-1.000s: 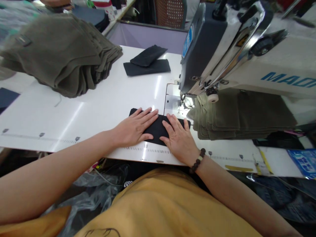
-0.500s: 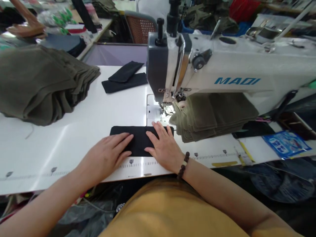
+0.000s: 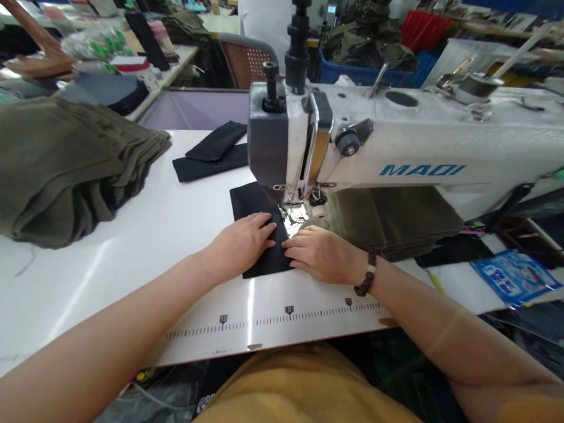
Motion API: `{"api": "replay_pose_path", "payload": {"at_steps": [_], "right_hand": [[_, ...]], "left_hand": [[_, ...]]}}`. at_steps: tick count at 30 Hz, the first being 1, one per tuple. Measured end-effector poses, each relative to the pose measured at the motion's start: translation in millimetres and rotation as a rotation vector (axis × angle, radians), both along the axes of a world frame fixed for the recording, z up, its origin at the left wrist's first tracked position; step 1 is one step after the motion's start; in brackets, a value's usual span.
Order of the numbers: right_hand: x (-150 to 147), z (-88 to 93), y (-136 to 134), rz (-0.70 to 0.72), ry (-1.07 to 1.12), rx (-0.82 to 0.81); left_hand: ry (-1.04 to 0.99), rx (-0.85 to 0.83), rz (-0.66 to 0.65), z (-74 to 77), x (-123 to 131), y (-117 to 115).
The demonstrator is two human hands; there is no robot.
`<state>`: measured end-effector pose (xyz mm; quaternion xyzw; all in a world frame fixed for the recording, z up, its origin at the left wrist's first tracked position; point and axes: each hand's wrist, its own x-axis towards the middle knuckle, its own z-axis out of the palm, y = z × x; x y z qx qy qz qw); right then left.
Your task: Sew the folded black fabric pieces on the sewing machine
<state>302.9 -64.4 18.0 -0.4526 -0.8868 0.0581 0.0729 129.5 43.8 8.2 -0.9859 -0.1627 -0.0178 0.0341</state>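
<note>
A black fabric piece (image 3: 251, 202) lies lengthwise on the white table (image 3: 145, 235), its far end under the needle of the white sewing machine (image 3: 396, 147). My left hand (image 3: 242, 242) rests flat on the near part of the piece, fingers stretched out together. My right hand (image 3: 321, 254), with a bead bracelet at the wrist, lies flat at the piece's right edge, fingertips touching the cloth just in front of the presser foot (image 3: 294, 210).
A thick stack of olive cloth (image 3: 66, 170) sits at the left. Two black pieces (image 3: 211, 155) lie behind the machine head. More olive pieces (image 3: 392, 220) are stacked under the machine arm. A blue packet (image 3: 513, 276) lies at the right, and a ruler scale (image 3: 282, 320) runs along the near table edge.
The black piece was turned from crosswise to lengthwise and slid forward under the presser foot. Both hands moved forward with it. The view rose toward the machine.
</note>
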Motion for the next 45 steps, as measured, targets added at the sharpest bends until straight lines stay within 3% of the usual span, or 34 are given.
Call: {"api": "replay_pose_path", "payload": {"at_steps": [2,9,16,26,45], "right_hand": [[7,-0.8,7,0.044,0.001,0.015],[17,-11.2,6,-0.11,0.047,0.184],[17,-14.2,7,-0.175,-0.025,0.152],[13,-14.6,8,-0.245,-0.019,0.131],[11,-14.9,9,-0.259,-0.069,0.123]], "left_hand": [[-0.011,-0.016,-0.002,-2.1,5,-3],[-0.061,-0.085,-0.011,-13.2,8,12],[-0.184,-0.102,-0.042,-16.8,5,13],[-0.158,-0.046,-0.029,-23.7,7,17],[-0.168,-0.091,-0.043,-21.2,10,22]]}}
